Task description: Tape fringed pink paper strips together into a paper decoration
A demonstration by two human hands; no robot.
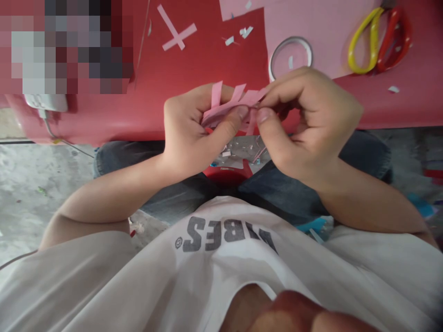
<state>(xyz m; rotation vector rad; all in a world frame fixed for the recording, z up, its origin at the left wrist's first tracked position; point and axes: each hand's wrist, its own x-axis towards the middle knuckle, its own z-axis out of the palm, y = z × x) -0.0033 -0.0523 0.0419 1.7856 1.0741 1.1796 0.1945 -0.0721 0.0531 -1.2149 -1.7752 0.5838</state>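
Observation:
Both hands meet over the front edge of the red table, around a piece of pink paper [221, 114] with several narrow strips standing up from its edge. My left hand [194, 127] pinches this piece, thumb on the near side and fingers hidden behind. My right hand [308, 120] is closed at the piece's right end, thumb and forefinger nipping one of its strips. Beyond the hands lies a roll of tape or a similar pale ring [269, 64]. Two pink paper strips [178, 38] lie crossed farther off.
Pink paper sheets [321, 27] cover the table's far right. Scissors [363, 55] with one yellow and one red handle lie there. White paper scraps [245, 32] are scattered on the red table [187, 69]. A white plug with a cable [48, 102] sits at the left edge.

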